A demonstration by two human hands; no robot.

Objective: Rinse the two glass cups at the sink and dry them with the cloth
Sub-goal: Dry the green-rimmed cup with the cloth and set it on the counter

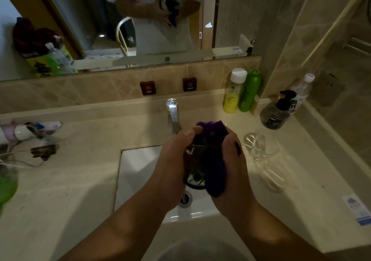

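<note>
Over the white sink (pixel 136 166), my left hand (pixel 172 160) grips a glass cup (pixel 193 172) tilted with its base toward me. My right hand (pixel 230 160) holds a purple cloth (pixel 212 138) that is stuffed into the cup's mouth and wrapped down its right side. The second glass cup (pixel 261 147) stands by itself on the counter, just right of my right hand. The chrome tap (pixel 172 114) rises behind my hands; no water can be seen running.
Yellow (pixel 232 96) and green (pixel 249 94) bottles, a dark pump bottle (pixel 278 113) and a clear water bottle (pixel 302 91) stand at the back right corner. A hair dryer with cord (pixel 22 134) lies at left. A paper label (pixel 357 208) sits at the right edge.
</note>
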